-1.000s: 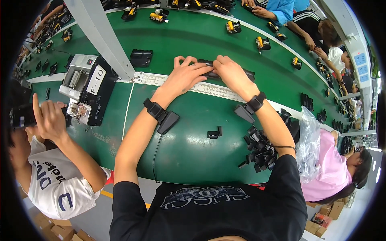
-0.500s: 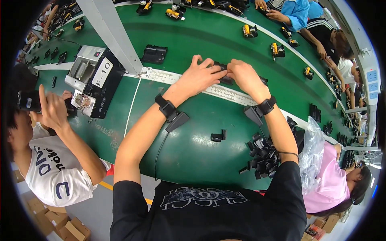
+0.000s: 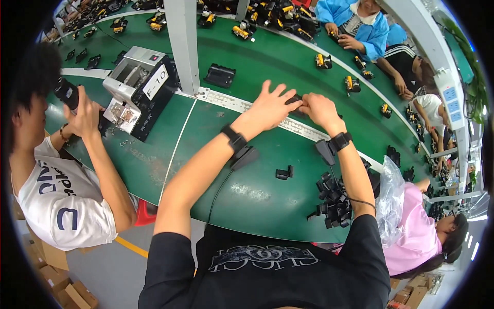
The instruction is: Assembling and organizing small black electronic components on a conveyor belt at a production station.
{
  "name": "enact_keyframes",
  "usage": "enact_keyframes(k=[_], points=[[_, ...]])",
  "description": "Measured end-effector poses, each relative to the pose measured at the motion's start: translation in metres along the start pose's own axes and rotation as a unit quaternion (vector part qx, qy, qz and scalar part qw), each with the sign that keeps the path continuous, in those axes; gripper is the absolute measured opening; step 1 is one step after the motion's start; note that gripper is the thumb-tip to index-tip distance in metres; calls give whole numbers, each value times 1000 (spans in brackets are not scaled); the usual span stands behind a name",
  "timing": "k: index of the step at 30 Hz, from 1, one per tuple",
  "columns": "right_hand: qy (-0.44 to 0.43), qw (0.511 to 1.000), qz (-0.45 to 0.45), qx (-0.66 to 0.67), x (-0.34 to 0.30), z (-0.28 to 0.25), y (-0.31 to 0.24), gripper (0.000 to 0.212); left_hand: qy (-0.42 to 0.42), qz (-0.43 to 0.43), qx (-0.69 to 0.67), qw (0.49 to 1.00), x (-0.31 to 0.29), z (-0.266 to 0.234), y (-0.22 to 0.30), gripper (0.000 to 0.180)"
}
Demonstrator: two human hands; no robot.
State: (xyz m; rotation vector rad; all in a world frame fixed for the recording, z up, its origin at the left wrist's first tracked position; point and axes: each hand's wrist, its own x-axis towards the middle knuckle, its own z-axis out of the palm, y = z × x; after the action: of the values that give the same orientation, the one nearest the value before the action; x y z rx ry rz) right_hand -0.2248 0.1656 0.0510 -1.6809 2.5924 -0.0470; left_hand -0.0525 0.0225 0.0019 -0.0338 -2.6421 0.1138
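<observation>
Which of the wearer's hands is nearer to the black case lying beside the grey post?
Left. The left hand is to the right of the black case and lower in the picture; the right hand is farther right, beyond the left.

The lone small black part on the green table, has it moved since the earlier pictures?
No, no clear shift either way: the small black part keeps its place relative to the grey post.

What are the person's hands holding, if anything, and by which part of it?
The left hand and right hand meet at a dark part; they cover much of it, so whether it is gripped, and where, cannot be told.
</observation>
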Motion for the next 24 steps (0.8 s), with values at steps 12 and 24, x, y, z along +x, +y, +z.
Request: enact_keyframes(k=[12, 24], points=[[-61, 992, 23, -106, 29, 1, 7, 19, 105, -149, -67, 981, -108, -40, -60, 59], [84, 993, 36, -69, -78, -42, -15, 35, 49, -276, 24, 960, -97, -8, -83, 69]])
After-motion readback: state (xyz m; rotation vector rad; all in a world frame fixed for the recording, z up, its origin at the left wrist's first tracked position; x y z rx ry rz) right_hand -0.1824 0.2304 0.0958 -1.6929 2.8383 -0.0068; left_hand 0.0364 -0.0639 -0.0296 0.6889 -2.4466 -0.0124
